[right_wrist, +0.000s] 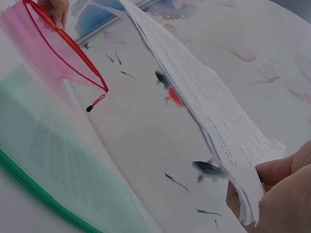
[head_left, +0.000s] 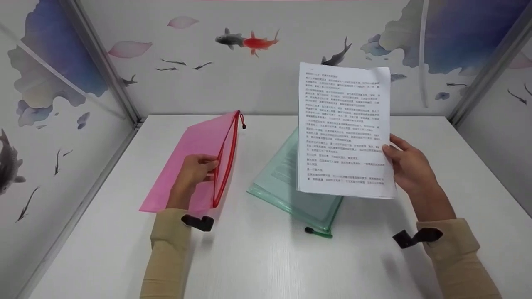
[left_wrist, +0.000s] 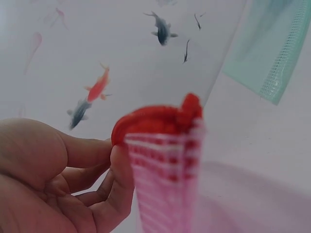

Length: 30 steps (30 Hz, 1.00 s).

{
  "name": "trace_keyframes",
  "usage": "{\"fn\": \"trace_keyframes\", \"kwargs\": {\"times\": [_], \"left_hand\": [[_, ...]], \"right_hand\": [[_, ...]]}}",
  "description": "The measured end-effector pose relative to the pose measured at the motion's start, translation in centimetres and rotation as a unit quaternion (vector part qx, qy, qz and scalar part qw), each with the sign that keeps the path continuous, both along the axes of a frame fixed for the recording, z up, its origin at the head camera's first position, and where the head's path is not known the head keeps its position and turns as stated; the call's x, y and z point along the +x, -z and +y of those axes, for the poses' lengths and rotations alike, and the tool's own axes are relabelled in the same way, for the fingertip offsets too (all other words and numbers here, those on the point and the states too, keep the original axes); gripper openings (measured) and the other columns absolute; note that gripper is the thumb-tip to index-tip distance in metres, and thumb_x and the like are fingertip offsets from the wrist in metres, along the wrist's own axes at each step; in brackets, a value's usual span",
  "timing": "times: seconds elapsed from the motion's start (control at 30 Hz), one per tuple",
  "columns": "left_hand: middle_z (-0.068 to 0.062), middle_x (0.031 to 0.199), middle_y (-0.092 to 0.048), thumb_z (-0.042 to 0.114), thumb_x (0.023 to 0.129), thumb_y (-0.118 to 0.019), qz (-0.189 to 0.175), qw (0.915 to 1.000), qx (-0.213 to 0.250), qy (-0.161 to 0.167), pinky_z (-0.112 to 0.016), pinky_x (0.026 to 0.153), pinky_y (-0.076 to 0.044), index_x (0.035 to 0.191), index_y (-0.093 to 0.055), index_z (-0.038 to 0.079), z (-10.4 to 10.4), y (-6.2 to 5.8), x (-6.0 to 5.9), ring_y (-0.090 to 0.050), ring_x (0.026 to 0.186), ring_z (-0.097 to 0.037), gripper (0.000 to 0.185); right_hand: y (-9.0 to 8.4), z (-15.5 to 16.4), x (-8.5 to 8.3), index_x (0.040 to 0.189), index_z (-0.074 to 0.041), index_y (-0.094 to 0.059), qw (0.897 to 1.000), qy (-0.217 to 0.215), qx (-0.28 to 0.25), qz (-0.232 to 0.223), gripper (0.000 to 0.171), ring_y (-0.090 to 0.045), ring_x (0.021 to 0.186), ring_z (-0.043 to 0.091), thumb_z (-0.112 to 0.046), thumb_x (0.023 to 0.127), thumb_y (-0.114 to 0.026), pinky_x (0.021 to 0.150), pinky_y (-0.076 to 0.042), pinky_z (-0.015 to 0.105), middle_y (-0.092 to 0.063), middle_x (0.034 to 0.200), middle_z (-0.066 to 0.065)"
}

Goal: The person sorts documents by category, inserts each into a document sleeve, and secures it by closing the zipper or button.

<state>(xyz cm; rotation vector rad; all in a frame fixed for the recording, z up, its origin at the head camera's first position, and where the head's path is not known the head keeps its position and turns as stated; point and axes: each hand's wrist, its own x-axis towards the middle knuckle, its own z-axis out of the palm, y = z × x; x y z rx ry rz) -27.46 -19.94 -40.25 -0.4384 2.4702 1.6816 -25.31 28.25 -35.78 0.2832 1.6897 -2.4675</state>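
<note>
In the head view, the left hand (head_left: 194, 172) lies at about 8 o'clock on the white table (head_left: 266, 257), its fingers curled over the upper lip of a pink mesh pouch (head_left: 195, 162) and pinching the red zipper edge (head_left: 226, 160), so that the pouch's mouth gapes open toward 3 o'clock. The pouch lies slanted, its red pull tab (head_left: 242, 123) at the far end near 12 o'clock. The right hand (head_left: 409, 168), at about 4 o'clock, grips a stack of printed sheets (head_left: 343, 128) by its right edge, thumb in front, holding the stack nearly upright above the table. Just beneath and behind the sheets, a green mesh pouch (head_left: 291, 182) lies flat at the centre with paper inside it, and its green zipper pull (head_left: 318, 232) points toward 6 o'clock. The two pouches lie near each other without touching.

In the left wrist view, the left hand's fingers (left_wrist: 104, 170) close on the pink pouch's edge (left_wrist: 165, 184), under the bunched red zipper (left_wrist: 160, 119). A corner of the green pouch (left_wrist: 272, 48) shows at 2 o'clock.

In the right wrist view, the right hand (right_wrist: 282, 194) at 4 o'clock holds the stack of sheets (right_wrist: 204, 97), whose edge runs up toward 11 o'clock. The pink pouch's open red-rimmed mouth (right_wrist: 68, 46) sits at 10 o'clock, with the left hand's fingertips (right_wrist: 56, 9) on its rim; the green pouch (right_wrist: 63, 160) fills the 8 o'clock area.
</note>
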Motion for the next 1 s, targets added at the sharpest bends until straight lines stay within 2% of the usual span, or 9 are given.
{"fn": "trace_keyframes", "kwargs": {"times": [0.2, 0.4, 0.63, 0.83, 1.0], "left_hand": [[-0.014, 0.124, -0.062, 0.015, 0.100, -0.060, -0.004, 1.0000, 0.006, -0.002, -0.030, 0.087, -0.060, 0.132, -0.063, 0.007, -0.1, 0.1, 0.0, -0.064, 0.099, -0.025, 0.033], [-0.014, 0.121, -0.062, 0.014, 0.100, -0.059, 0.009, 0.9999, 0.010, 0.002, -0.026, 0.081, -0.060, 0.131, -0.063, 0.006, -0.3, 0.1, 0.0, -0.064, 0.094, -0.023, 0.032], [-0.014, 0.123, -0.062, 0.015, 0.100, -0.059, 0.016, 0.9998, 0.013, -0.001, -0.032, 0.089, -0.060, 0.132, -0.063, 0.007, -0.2, 0.0, -0.1, -0.064, 0.098, -0.026, 0.033], [-0.014, 0.122, -0.061, 0.015, 0.101, -0.057, 0.009, 0.9997, 0.021, 0.001, -0.030, 0.087, -0.059, 0.133, -0.061, 0.007, -0.3, -0.3, -0.2, -0.062, 0.100, -0.025, 0.032], [-0.013, 0.124, -0.060, 0.014, 0.102, -0.056, -0.006, 0.9995, 0.031, 0.001, -0.029, 0.088, -0.059, 0.134, -0.060, 0.008, -0.3, -0.5, -0.2, -0.061, 0.102, -0.025, 0.033]], "right_hand": [[0.9, -1.9, -0.6, 0.161, -0.021, -0.022, 0.999, -0.019, 0.020, -0.027, 0.074, -0.064, 0.104, 0.006, -0.017, 0.098, -0.062, 0.084, -0.054, 0.018, -0.060, 0.122, -0.007], [1.9, -3.6, -1.3, 0.161, -0.017, -0.019, 0.998, -0.047, 0.014, -0.036, 0.073, -0.068, 0.099, 0.007, -0.012, 0.100, -0.059, 0.082, -0.055, 0.019, -0.068, 0.111, -0.007], [3.2, -5.7, -1.8, 0.161, -0.014, -0.018, 0.994, -0.082, 0.049, -0.045, 0.069, -0.066, 0.102, 0.007, -0.012, 0.102, -0.055, 0.086, -0.055, 0.019, -0.061, 0.120, -0.003], [3.4, -7.2, -2.3, 0.160, -0.009, -0.017, 0.992, -0.115, 0.018, -0.052, 0.069, -0.070, 0.097, 0.011, -0.006, 0.102, -0.053, 0.082, -0.057, 0.022, -0.068, 0.111, -0.002], [3.8, -8.7, -2.7, 0.160, -0.010, -0.019, 0.988, -0.132, -0.004, -0.079, 0.067, -0.070, 0.096, 0.014, -0.004, 0.102, -0.052, 0.081, -0.058, 0.025, -0.068, 0.111, 0.000]]}}
